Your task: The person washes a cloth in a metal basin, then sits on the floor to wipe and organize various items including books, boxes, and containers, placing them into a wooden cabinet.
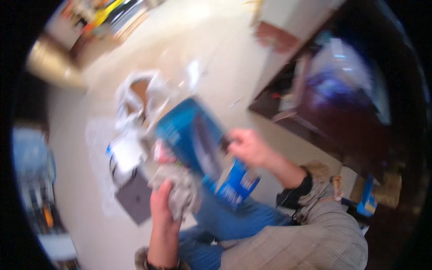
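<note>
My left hand (163, 206) grips a crumpled greyish cloth (182, 192), thumb across its near side. My right hand (248, 145) has its fingers curled around a small dark object (225, 142), blurred too much to name. Between and beyond the hands is a teal box or packet (182, 128) with a dark curved shape on its face. A blue packet with white writing (238, 184) lies just below my right hand, over my jeans. A small pink-and-white packet (163, 152) sits beyond the cloth.
A white plastic bag (126, 101), a white item with a dark cord (128, 152) and a dark grey square panel (136, 199) lie on the left. Dark wooden furniture (330, 125) with a plastic-covered bundle (341, 74) stands right. A gold-coloured cylinder (54, 64) is at far left.
</note>
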The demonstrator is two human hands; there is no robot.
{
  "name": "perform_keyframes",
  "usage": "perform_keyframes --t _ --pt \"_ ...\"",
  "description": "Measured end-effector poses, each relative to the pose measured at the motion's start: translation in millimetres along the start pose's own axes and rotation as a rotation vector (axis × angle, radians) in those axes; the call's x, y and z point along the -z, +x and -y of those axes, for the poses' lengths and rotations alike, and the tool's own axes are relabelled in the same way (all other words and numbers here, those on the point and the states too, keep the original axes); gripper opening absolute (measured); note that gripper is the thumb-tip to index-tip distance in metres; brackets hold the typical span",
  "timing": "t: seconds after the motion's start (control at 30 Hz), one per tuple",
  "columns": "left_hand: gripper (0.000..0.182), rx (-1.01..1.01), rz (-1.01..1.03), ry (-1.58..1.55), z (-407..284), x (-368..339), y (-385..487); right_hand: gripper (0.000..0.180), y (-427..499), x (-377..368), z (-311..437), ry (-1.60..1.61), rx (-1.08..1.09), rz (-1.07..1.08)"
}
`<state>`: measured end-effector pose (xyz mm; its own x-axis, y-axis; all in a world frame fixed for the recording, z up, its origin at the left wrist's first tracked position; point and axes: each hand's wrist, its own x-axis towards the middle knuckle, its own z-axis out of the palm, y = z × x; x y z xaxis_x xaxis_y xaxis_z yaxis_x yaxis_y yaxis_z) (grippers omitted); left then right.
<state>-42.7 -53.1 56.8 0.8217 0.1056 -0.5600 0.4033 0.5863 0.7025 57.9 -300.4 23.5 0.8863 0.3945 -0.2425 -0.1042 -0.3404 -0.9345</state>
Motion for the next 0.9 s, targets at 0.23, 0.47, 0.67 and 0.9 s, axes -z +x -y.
perform_keyframes --t 0.23,0.47,0.67,0.9 --pt "0.063 0.104 0.261 0.08 -43.3 -13.7 -29.6 0.028 -67.1 23.2 107.7 0.023 0.087 -0.185" --pt "0.063 0.235 0.527 0.167 -61.8 -79.6 -20.0 0.034 -121.0 41.4 155.8 0.168 0.071 -0.437" --pt "0.055 0.506 0.777 0.117 -83.8 -147.9 -41.3 0.04 -180.2 46.8 186.4 0.368 -0.006 -0.584" --pt "0.038 0.774 1.143 0.216 -66.9 -209.1 -59.6 0.052 -257.5 40.9 239.3 0.597 -0.308 -1.098"
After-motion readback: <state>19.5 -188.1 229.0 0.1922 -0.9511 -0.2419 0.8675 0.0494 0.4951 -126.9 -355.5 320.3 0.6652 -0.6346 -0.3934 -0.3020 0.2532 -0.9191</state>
